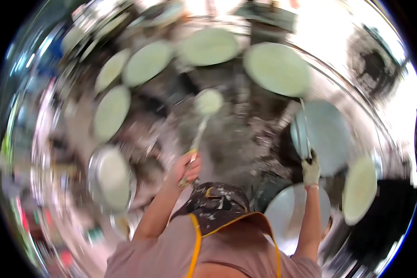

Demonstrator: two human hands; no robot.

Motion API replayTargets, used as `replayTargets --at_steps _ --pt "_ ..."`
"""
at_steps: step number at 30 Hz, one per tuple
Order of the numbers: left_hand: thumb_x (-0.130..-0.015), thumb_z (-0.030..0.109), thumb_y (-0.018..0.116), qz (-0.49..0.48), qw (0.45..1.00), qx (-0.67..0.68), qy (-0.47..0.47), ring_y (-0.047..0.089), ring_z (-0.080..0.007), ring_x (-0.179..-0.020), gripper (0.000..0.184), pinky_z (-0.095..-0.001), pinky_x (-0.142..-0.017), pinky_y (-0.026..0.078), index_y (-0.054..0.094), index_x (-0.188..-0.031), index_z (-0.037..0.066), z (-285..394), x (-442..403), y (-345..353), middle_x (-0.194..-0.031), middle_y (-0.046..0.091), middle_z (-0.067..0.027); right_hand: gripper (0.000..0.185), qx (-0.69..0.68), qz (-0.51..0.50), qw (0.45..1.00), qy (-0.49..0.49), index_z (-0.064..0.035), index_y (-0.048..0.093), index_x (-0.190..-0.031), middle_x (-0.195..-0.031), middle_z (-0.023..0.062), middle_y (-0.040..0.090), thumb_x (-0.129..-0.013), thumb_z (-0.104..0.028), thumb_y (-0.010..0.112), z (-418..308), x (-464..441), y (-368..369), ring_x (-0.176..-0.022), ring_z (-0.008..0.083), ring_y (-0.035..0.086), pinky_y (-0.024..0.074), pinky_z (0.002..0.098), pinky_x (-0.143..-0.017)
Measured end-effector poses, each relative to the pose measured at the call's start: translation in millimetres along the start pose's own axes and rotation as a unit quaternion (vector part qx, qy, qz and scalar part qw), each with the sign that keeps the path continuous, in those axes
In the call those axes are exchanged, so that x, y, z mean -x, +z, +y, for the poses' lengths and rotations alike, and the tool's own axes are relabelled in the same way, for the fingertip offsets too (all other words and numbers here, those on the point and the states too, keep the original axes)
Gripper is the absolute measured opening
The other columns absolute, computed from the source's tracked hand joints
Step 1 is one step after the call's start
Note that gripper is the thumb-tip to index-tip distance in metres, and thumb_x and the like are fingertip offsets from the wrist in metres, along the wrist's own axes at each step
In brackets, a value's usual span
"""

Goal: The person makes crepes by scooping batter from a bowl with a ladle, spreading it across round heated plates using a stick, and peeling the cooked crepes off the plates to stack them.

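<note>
My left hand (189,167), bare, is wrapped round the handle of a ladle (209,102) that reaches forward. Its round bowl looks coated or filled with something pale. My right hand (311,169), in a whitish glove, is closed on a thin rod (306,124) that extends away from me. The rod crosses in front of a grey-blue round pan or lid (328,139); whether they touch, I cannot tell. Beyond its far end lies a pale green disc (277,69). Motion blur hides finer detail.
More pale green discs (208,47) curve round the far and left sides, with another disc (359,191) at right. A basin (93,178) with pale contents stands left. Beside my right forearm is a light round pan (282,211). The floor (222,153) looks dark and stained.
</note>
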State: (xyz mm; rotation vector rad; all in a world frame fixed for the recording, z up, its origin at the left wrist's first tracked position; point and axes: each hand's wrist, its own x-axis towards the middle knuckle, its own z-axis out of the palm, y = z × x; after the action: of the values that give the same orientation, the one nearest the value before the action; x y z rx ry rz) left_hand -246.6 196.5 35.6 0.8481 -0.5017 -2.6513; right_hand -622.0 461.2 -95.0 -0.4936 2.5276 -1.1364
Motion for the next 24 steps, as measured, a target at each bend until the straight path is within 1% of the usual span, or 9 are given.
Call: replayTargets --at_steps 4,7,10,12,14,16,19,22,24 --pt "-0.096 0.025 0.038 0.048 0.988 0.055 0.135 0.034 -0.0069 -0.04 0.021 -0.0196 -0.032 0.03 0.047 -0.099 0.006 35.2 76.8 -64.6 -0.062 0.038 0.0006 0.046 -0.192 -0.228 0.953 -0.06 -0.0003 0.049 -0.124 -0.093 0.0009 0.06 -0.078 -0.004 0.052 -99.5 27.7 136.9 -0.075 0.009 0.052 0.0439 0.0228 -0.068" --pt "-0.095 0.023 0.041 0.112 0.963 0.061 0.238 0.035 -0.007 -0.041 0.018 -0.0205 -0.033 0.03 0.047 -0.098 0.006 32.5 139.4 -114.4 -0.064 0.041 0.0003 0.034 -0.216 -0.368 0.904 -0.034 -0.0009 0.054 -0.118 -0.092 0.0022 0.061 -0.085 -0.008 0.052 -155.2 75.7 223.7 -0.073 0.0081 0.054 0.0438 0.0229 -0.062" --pt "-0.092 0.02 0.047 0.281 0.923 0.079 0.252 0.036 -0.0074 -0.041 0.013 -0.0222 -0.034 0.03 0.047 -0.092 0.007 42.1 188.6 -204.5 -0.067 0.044 -0.0005 0.022 -0.228 -0.47 0.852 -0.042 -0.0015 0.058 -0.105 -0.082 0.0051 0.06 -0.087 -0.011 0.051 -249.3 170.6 318.5 -0.06 0.0125 0.056 0.0458 0.0273 -0.053" --pt "-0.087 0.012 0.051 0.334 0.904 0.131 0.234 0.037 -0.0082 -0.042 0.008 -0.0241 -0.035 0.03 0.046 -0.083 0.008 79.0 243.0 -312.8 -0.064 0.043 -0.0008 0.024 -0.14 -0.555 0.82 -0.007 -0.002 0.058 -0.107 -0.078 0.0044 0.059 -0.089 -0.014 0.049 -317.4 259.6 428.4 -0.06 0.0109 0.056 0.0461 0.0256 -0.053" --pt "-0.085 0.01 0.051 0.405 0.877 0.154 0.209 0.036 -0.0084 -0.042 0.009 -0.0244 -0.035 0.03 0.045 -0.079 0.009 69.7 284.5 -376.0 -0.061 0.042 -0.0003 0.029 0.089 -0.649 0.753 -0.065 -0.0016 0.057 -0.108 -0.075 0.0081 0.062 -0.089 -0.021 0.047 -361.0 314.5 500.5 -0.061 0.017 0.059 0.0489 0.0294 -0.055" --pt "-0.084 0.01 0.049 0.489 0.848 0.127 0.162 0.036 -0.0079 -0.041 0.006 -0.024 -0.035 0.029 0.044 -0.08 0.008 61.2 314.6 -429.4 -0.058 0.041 0.0002 0.036 0.19 -0.625 0.66 -0.37 -0.0004 0.057 -0.11 -0.081 0.0159 0.065 -0.089 -0.027 0.047 -369.8 356.1 576.5 -0.069 0.0269 0.064 0.0516 0.0356 -0.063" --pt "-0.083 0.012 0.048 0.553 0.819 0.081 0.13 0.038 -0.008 -0.041 0.008 -0.0247 -0.035 0.03 0.043 -0.087 0.006 58.1 347.6 -476.5 -0.058 0.04 -0.0006 0.038 0.32 -0.561 0.549 -0.53 -0.0005 0.058 -0.108 -0.089 0.0213 0.064 -0.089 -0.031 0.046 -395.4 403.2 662.7 -0.08 0.0331 0.064 0.0512 0.0397 -0.07" --pt "-0.081 0.011 0.05 0.641 0.743 -0.18 0.072 0.058 -0.0319 -0.059 0.021 -0.0427 -0.052 0.047 0.045 -0.099 0.001 45.3 347.7 -541.8 -0.07 0.057 -0.0186 0.033 0.416 -0.546 0.367 -0.628 -0.0071 0.06 -0.109 -0.081 0.0173 0.066 -0.088 -0.03 0.051 -414.7 429.4 730.5 -0.076 0.0315 0.064 0.0502 0.0382 -0.069" --pt "-0.08 0.011 0.05 0.656 0.703 -0.269 0.052 0.058 -0.0406 -0.071 0.028 -0.0478 -0.063 0.045 0.043 -0.104 -0.001 50.2 342.3 -566.7 -0.077 0.059 -0.0248 0.032 0.455 -0.628 0.393 -0.495 -0.0093 0.061 -0.11 -0.075 0.0141 0.065 -0.088 -0.03 0.052 -427.4 437.2 751.9 -0.07 0.0284 0.064 0.0494 0.0366 -0.063"
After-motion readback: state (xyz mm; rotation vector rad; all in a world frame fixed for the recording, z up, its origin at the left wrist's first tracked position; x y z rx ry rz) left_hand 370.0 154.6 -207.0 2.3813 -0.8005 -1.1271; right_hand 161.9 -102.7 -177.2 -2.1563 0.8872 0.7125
